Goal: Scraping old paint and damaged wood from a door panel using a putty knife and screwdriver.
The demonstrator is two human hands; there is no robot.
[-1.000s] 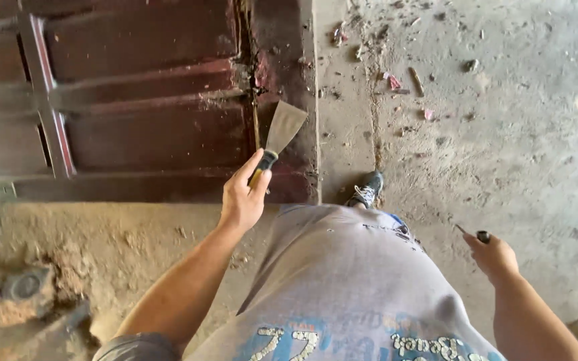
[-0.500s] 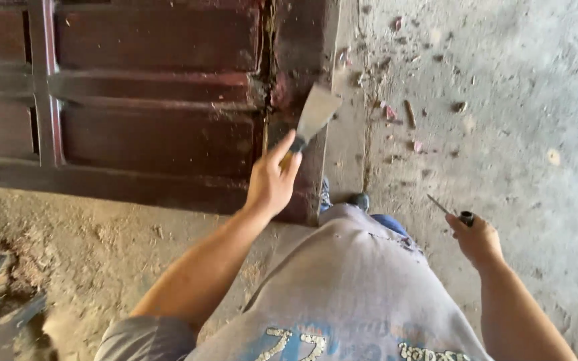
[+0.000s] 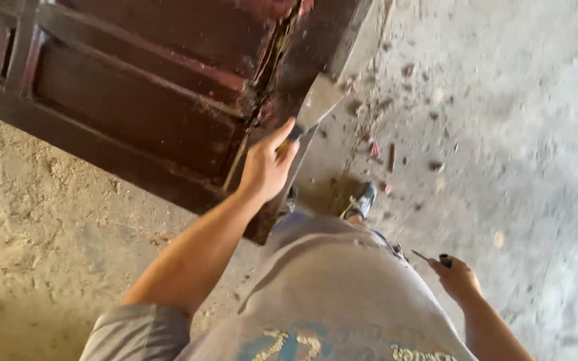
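In the head view, the left hand (image 3: 267, 167) is closed around the dark handle of a scraper (image 3: 310, 109), and the wide metal blade points up and away, lying against the dark red door (image 3: 135, 93) near a cracked vertical seam (image 3: 262, 107). The right hand (image 3: 459, 277) hangs low beside the hip, fingers curled around a small thin tool (image 3: 431, 257) with a dark handle; I cannot tell what kind of tool it is. To scrape well here, I think the blade should stay at a flat angle to the wood and be pushed along the seam with steady pressure, so the edge lifts loose paint and does not cut into the panel. The scraper blade is just above the left hand, touching the door, and well apart from the right hand. A shoe (image 3: 361, 199) stands on the dusty floor (image 3: 503, 134), with small chips (image 3: 382, 150) lying near it.
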